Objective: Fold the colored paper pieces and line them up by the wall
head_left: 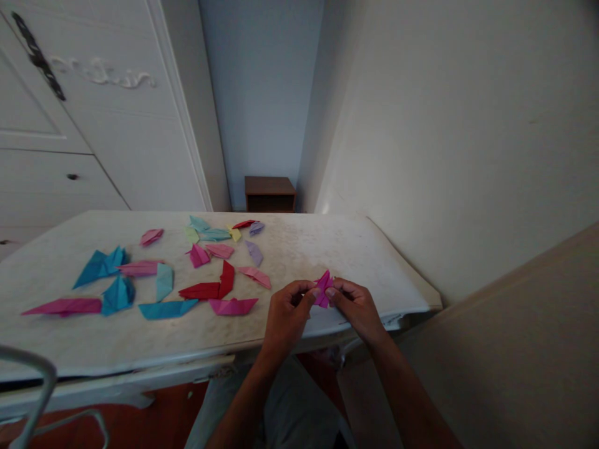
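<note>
Both my hands meet over the front right part of a white table [327,249]. My left hand [286,312] and my right hand [356,307] each pinch a small folded magenta paper piece [322,288] from its own side, fingers curled closed. The piece stands just above the tabletop near the front edge. Several finished folded paper shapes lie to the left: a pink one [233,305], a red one [210,287], a blue one [166,308].
More folded shapes in teal [100,265], magenta [65,305], lilac [254,252] and yellow spread across the table's left and middle. A wall rises at the right, a white cabinet [93,125] at the left, a small brown shelf [270,193] behind. A metal chair frame [32,386] shows at lower left.
</note>
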Action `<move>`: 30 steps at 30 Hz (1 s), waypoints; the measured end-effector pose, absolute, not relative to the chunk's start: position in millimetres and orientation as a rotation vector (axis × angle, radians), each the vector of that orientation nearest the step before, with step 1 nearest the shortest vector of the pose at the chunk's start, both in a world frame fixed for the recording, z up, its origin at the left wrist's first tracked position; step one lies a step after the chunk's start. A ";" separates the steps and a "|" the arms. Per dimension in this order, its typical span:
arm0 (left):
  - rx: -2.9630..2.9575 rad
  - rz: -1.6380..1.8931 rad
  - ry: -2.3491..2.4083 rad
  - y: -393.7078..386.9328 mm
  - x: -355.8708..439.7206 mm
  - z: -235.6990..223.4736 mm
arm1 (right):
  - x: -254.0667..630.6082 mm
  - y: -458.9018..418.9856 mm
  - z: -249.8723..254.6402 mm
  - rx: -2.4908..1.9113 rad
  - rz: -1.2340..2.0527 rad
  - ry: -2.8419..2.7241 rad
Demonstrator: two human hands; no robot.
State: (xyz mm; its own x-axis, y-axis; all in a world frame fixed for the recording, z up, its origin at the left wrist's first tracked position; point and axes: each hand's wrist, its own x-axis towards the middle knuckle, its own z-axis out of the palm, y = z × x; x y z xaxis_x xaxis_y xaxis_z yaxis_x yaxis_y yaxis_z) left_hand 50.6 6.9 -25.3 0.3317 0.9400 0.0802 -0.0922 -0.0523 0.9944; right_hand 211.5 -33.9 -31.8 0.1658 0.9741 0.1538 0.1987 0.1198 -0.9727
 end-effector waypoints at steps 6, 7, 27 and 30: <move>1.283 1.095 0.876 9.9 49.0 -24.8 | 207.4 -32.6 -26.6 -1.292 0.882 -1.408; 1.273 1.103 0.879 10.6 48.8 -24.3 | 206.9 -32.4 -26.1 -1.289 0.879 -1.432; 1.488 1.032 0.881 14.0 45.6 -31.5 | 308.2 36.8 -8.0 -1.627 0.621 -1.038; 1.552 1.036 0.903 12.6 45.3 -33.3 | 347.1 67.6 -8.9 -1.805 0.524 -0.973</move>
State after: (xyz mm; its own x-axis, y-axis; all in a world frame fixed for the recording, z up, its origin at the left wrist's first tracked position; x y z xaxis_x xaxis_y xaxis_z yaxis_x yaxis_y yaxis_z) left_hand 45.3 12.6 -33.3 0.3490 0.9210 0.1731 0.0449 -0.2009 0.9786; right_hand 347.1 67.6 -8.9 0.5859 0.8072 0.0721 0.3834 -0.1977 -0.9022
